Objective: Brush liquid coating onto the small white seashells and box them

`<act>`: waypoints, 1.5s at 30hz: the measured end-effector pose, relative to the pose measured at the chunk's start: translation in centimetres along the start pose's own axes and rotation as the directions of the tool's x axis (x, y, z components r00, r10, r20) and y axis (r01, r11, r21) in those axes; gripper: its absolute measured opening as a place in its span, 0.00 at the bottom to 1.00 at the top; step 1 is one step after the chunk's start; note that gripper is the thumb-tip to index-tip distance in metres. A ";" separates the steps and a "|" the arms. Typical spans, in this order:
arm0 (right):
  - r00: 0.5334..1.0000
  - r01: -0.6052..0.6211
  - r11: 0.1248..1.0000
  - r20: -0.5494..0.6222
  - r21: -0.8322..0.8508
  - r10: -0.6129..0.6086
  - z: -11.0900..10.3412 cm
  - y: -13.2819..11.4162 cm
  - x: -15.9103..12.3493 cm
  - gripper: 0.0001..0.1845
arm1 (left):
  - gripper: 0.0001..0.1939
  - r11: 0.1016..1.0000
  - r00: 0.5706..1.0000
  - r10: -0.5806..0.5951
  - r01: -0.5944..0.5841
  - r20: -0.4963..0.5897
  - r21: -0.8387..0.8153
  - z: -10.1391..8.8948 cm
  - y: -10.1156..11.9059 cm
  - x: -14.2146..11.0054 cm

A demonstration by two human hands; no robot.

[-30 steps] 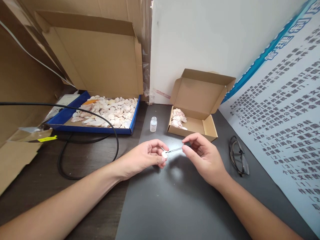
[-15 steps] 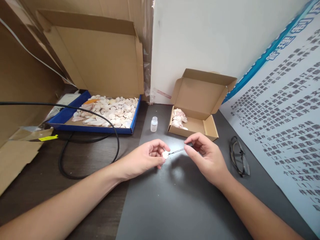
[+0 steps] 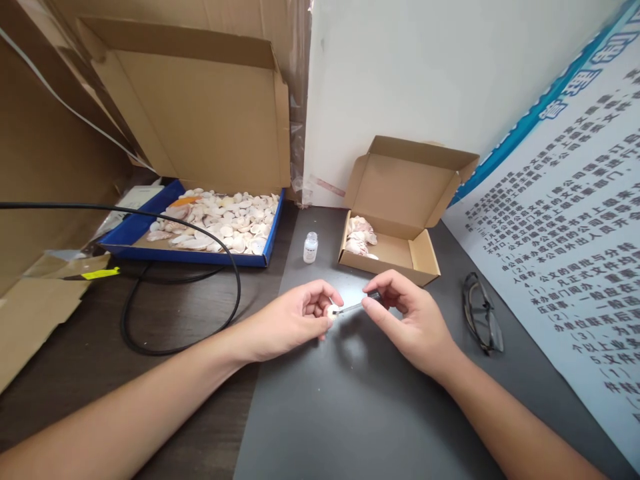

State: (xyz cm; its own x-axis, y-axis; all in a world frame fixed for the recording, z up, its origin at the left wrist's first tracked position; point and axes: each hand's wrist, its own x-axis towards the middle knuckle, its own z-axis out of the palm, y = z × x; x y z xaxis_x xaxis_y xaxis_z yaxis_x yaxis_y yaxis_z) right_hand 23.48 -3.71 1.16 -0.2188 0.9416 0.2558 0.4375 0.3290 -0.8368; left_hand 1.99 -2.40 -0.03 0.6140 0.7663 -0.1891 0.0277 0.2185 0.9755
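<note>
Between thumb and fingers, my left hand (image 3: 303,313) pinches a small white seashell (image 3: 333,311) above the dark grey mat (image 3: 320,413). My right hand (image 3: 410,320) is closed on a thin applicator brush (image 3: 354,308) with a dark cap end. Its tip touches or nearly touches the shell; the exact contact is too small to tell. Behind my hands stands a small clear bottle (image 3: 311,249) with a white label and no cap on it. Part of the shell is covered by my left fingers.
A blue-edged cardboard box (image 3: 187,257) full of shells stands open at the back left. A smaller open cardboard box (image 3: 425,257) holds several larger shells. Folded glasses (image 3: 480,313) lie at the right. A black cable (image 3: 237,287) loops on the left, near my forearm.
The brush tip has shifted slightly left, farther over the shell, and the shell has tilted a little. My right hand has moved slightly left. The whole view has shifted a little.
</note>
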 end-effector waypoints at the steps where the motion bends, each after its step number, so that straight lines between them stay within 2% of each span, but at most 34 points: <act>1: 1.000 -0.009 1.000 -0.003 -0.003 0.009 0.0 0.0 0.0 0.03 | 0.11 1.000 1.000 -0.002 0.002 0.000 -0.001 0.0 0.0 0.0; 5: 0.999 0.000 1.000 -0.052 0.030 0.002 -0.2 0.1 0.0 0.04 | 0.11 1.000 1.000 -0.019 0.019 -0.008 -0.001 0.1 0.1 0.0; 10: 1.000 0.011 1.000 0.005 -0.005 -0.010 -0.2 -0.3 -0.2 0.03 | 0.11 0.999 1.000 -0.025 0.024 -0.004 -0.021 0.2 0.2 -0.1; 24: 1.000 0.023 0.998 -0.019 0.059 -0.022 -0.2 -0.1 0.1 0.04 | 0.13 0.999 1.000 -0.009 0.009 0.014 -0.038 0.1 0.2 -0.1; 27: 1.000 0.011 0.999 0.012 0.037 -0.012 -0.1 -0.2 0.0 0.04 | 0.14 0.999 1.000 -0.013 0.013 0.011 -0.034 0.1 0.2 0.0; 31: 1.000 0.005 0.999 -0.014 0.047 -0.005 -0.1 -0.3 0.0 0.03 | 0.15 0.999 1.000 -0.024 0.024 0.001 -0.042 0.0 0.2 0.1; 45: 1.000 0.018 1.000 0.008 0.021 -0.018 -0.1 -0.4 -0.1 0.04 | 0.12 0.999 0.999 -0.049 0.049 -0.001 -0.001 0.0 0.2 0.0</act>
State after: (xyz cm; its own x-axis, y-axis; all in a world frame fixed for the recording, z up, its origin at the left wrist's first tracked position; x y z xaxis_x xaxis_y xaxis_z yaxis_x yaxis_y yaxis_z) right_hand 23.43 -3.94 1.54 -0.2337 0.9350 0.2669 0.4155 0.3442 -0.8420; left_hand 1.99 -2.33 0.14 0.6111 0.7554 -0.2365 0.0564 0.2564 0.9649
